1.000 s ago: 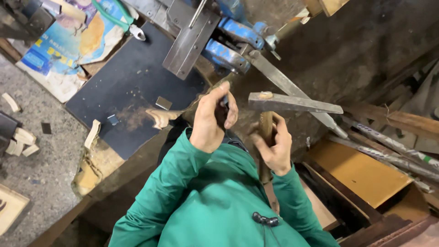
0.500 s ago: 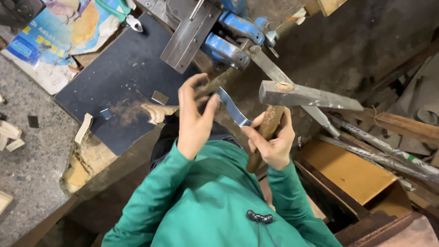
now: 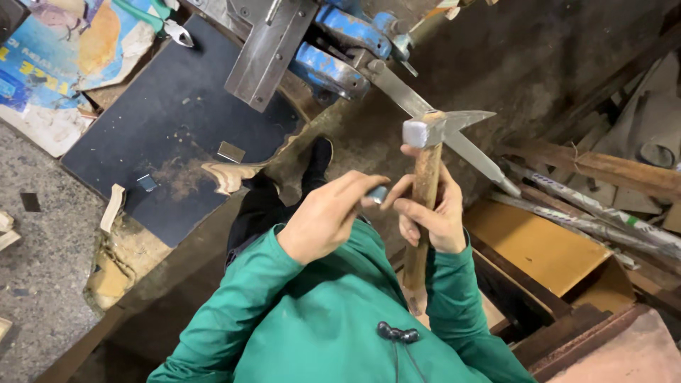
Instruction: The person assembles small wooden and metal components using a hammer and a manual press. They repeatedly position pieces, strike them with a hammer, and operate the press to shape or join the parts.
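Right hand (image 3: 434, 216) wrapped tight around the wooden handle of a hammer (image 3: 425, 177), head up, square steel face pointing left and the flat peen tapering off to the right, held in front of the chest above the bench edge. Left hand (image 3: 328, 220) comes across, fingers curled shut, pinching a small bluish-grey metal piece (image 3: 378, 193) right against the handle just under the head. It looks as if that piece is only being offered up to the hammer, nothing visibly seated or driven yet, so most of the job looks undone. Blue bench vise (image 3: 340, 50) sits beyond with a long steel strip (image 3: 454, 138) sticking out, black mat (image 3: 163, 128) on the left
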